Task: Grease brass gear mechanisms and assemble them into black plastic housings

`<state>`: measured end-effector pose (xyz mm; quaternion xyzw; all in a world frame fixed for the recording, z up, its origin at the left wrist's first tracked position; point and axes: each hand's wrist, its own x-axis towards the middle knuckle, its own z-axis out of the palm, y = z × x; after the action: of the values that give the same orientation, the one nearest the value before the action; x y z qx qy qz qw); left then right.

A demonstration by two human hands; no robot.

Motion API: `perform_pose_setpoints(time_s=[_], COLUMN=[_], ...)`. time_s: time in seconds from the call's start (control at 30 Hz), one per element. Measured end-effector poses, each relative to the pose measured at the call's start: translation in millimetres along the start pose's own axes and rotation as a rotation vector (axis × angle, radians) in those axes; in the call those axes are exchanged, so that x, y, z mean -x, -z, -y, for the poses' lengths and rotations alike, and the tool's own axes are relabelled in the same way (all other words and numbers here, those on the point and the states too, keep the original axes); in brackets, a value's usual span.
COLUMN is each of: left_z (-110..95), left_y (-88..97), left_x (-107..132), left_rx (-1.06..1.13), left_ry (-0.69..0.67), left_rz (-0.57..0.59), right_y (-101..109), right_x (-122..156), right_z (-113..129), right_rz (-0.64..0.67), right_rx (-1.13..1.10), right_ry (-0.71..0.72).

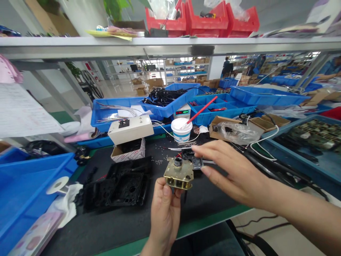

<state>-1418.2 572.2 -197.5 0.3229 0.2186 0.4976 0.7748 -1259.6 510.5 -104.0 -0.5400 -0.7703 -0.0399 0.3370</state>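
Left hand [165,209]'s got a brass part [178,173] pinched above the tabletop [119,229], right hand [234,174]'s just hanging loose beside it, fingers out.

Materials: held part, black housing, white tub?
Held part: metal, yellowish with a bright sheen; brass or plated steel, can't tell which.
Black housing: probably moulded plastic, satin; soft highlights along its rims, though coated metal is possible.
White tub: likely plastic; smooth, evenly white wall with a blue band.
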Motion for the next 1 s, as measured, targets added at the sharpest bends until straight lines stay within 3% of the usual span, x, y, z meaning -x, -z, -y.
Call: perform_pose_setpoints(time_s=[0.2,0.3,0.4,0.47,0.53,0.7,1.0], left_z=[-2,-3,-3,-2,0,1,-2], left_y=[-1.1,-0.4,-1.4,-2.8,-4.5,-10.7,-18.5], left_x=[-2,-2,-1,-1,0,0,-5], left_rx=[0.007,0.010,0.014,0.006,0.000,-0.017,0.011], left_ry=[-0.022,-0.029,-0.053,-0.065,-0.071,-0.136,-0.156], left_rz=[0.008,0.011,0.016,0.023,0.028,-0.010,-0.087], right_y=[2,-7,-35,-58,-78,-98,-92], right_x=[0,16,33,38,37,26,18], right_z=[-2,-3,-1,3,7,13,12], right_rz=[0.059,-0.114,-0.052,-0.013,-0.086,-0.258,-0.312], right_rx=[-0.020,-0.125,-0.412,-0.626,-0.785,-0.866,-0.879], right_ry=[0.023,-0.187,-0.485,-0.604,-0.668,-0.751,-0.711])
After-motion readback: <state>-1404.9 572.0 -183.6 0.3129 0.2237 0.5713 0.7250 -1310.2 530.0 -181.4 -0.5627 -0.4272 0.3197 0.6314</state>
